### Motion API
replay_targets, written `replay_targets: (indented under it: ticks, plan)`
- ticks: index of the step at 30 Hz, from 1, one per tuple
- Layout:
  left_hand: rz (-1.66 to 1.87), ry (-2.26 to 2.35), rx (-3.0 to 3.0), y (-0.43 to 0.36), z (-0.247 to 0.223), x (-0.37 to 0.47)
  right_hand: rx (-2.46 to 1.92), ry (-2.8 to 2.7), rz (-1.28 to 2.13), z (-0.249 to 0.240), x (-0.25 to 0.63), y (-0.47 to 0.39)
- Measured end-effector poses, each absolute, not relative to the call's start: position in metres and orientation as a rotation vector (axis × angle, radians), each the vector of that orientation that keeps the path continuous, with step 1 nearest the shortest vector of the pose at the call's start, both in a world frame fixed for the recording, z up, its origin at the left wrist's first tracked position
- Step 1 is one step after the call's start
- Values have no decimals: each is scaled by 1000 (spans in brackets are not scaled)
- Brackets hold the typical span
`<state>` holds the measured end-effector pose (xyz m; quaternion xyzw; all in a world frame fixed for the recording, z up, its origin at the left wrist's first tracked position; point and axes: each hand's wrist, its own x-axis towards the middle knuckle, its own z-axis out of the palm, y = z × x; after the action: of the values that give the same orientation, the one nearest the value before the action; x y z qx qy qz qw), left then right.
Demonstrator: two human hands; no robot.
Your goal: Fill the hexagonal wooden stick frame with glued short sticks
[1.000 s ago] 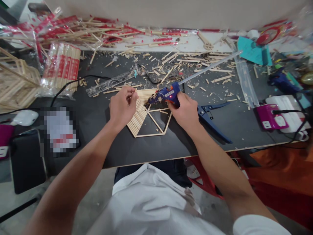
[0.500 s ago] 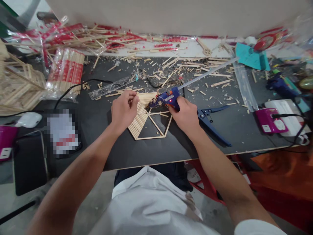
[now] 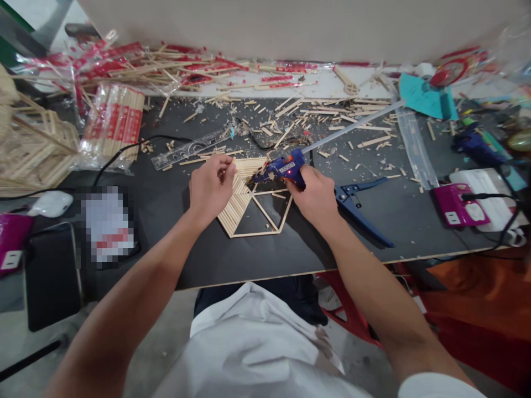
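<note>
A blue hot glue gun (image 3: 286, 167) with a long clear glue stick (image 3: 352, 127) in its back is gripped in my right hand (image 3: 314, 193). Its nozzle points left, over a hexagonal panel (image 3: 234, 213) of wooden sticks on the table. Parallel sticks fill the panel's upper and left sections, while the lower and right ones show only the bare frame. My left hand (image 3: 212, 185) is at the panel's upper left edge, thumb and fingertips pinched together. Whatever that pinch may hold is too small to make out.
Blue cutting pliers (image 3: 363, 213) lie right of my right hand. Behind the panel are a clear ruler (image 3: 193, 148) and scattered stick offcuts. Wrapped chopsticks (image 3: 112, 124), a stick-built structure (image 3: 37, 141) and a phone (image 3: 53, 276) are on the left; a magenta power adapter (image 3: 458, 204) stands right.
Hardly anything differs. Both hands, the glue gun and the panel keep their places; the whole view has shifted very slightly.
</note>
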<state>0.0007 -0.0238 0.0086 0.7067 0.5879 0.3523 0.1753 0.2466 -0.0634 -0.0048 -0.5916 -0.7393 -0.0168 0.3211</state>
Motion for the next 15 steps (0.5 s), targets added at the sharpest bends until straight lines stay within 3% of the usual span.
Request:
replay_targets:
  ticks: [15]
  plan:
    - [1018,1672,2012,-25,11,0,-1639,-1891,-245,0,259,-69]
